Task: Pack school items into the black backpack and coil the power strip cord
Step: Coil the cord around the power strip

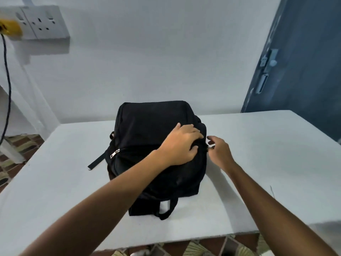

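Observation:
The black backpack (pixel 147 130) lies in the middle of the white table (pixel 258 154), bulging, with its straps trailing toward me. My left hand (pixel 180 144) rests on top of it, fingers curled into the fabric near the right edge. My right hand (pixel 218 150) is at the bag's right side and pinches a small metal zipper pull (pixel 210 145). A second silver zipper pull (pixel 114 153) shows on the bag's left side. No school items or power strip lie on the table.
A white wall socket (pixel 44 22) at the upper left carries a yellow plug (pixel 10 27) with a dark cord (pixel 7 85) hanging down. A blue door (pixel 304 71) stands at the right. Patterned floor (pixel 16 145) shows left of the table.

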{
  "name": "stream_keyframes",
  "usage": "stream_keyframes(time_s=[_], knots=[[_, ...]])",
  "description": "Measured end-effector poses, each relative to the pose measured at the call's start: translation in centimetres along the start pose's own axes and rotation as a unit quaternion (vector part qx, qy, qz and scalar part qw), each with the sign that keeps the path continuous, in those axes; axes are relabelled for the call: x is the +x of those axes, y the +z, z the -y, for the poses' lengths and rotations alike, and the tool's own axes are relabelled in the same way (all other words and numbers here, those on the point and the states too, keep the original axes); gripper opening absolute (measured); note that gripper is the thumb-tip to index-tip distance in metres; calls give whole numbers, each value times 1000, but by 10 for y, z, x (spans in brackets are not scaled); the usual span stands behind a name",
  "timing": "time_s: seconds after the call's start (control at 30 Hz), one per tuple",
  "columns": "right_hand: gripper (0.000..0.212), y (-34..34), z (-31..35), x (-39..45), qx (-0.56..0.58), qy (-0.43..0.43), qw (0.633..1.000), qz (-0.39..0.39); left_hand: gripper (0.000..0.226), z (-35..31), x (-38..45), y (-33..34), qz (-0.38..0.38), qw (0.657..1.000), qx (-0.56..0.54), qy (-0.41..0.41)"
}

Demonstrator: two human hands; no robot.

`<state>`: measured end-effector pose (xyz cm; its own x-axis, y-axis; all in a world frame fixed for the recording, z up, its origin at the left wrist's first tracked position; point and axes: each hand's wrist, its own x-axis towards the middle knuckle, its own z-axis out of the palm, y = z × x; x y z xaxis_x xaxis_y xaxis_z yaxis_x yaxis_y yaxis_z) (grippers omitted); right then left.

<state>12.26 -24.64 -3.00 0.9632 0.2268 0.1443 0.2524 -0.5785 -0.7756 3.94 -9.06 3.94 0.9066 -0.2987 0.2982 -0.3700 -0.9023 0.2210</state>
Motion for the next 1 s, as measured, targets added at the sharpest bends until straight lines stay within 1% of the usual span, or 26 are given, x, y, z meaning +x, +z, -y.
stream_keyframes(time_s=[0.07,0.13,0.2,0.23,0.27,0.33,0.4,0.47,0.57,0.67,0.73,0.77,0.8,0.83,0.87,0.9,0.93,0.97,1.0], knots=[[39,3,4,5,-7,3,1000,21,41,-5,23,16,49,998,44,6],[28,6,-2,11,-20,24,999,40,42,-3,41,29,96,992,81,-5],[24,8,-9,14,-26,51,998,34,46,3,52,37,151,983,103,-25],[24,7,-13,14,-38,50,998,22,48,6,55,41,181,976,121,-29],[24,5,-16,12,-67,40,997,6,50,8,56,44,206,967,148,-27],[24,-4,-19,6,-180,10,984,-11,51,12,57,51,235,951,202,-15],[22,-12,-18,-1,-279,-26,960,13,51,12,56,55,249,940,234,-10],[18,-20,-10,-12,-321,-46,943,71,51,12,56,59,256,935,247,-10],[13,-33,18,-41,-292,-40,934,201,51,14,56,67,251,928,276,-2],[13,-33,57,-75,-188,-47,914,357,52,16,53,76,249,919,307,3],[16,-22,80,-93,-96,-49,897,429,50,16,52,77,234,922,309,11],[19,-14,87,-97,-67,-47,894,441,47,17,52,75,217,938,271,16],[21,-8,92,-99,-47,-33,893,447,45,17,50,70,190,965,179,16],[21,-3,94,-99,-27,-9,893,450,41,16,46,60,158,987,32,7],[20,-1,95,-97,-6,17,892,452,36,14,41,45,122,983,-136,-11],[19,-1,95,-94,13,39,890,454,30,14,31,28,89,957,-274,-29],[19,-3,95,-91,26,55,888,456,24,13,17,12,61,930,-360,-43],[20,-5,95,-87,35,65,886,457,18,15,-1,-4,48,915,-398,-49],[21,-7,95,-82,43,73,884,460,13,17,-21,-16,46,913,-404,-47]])
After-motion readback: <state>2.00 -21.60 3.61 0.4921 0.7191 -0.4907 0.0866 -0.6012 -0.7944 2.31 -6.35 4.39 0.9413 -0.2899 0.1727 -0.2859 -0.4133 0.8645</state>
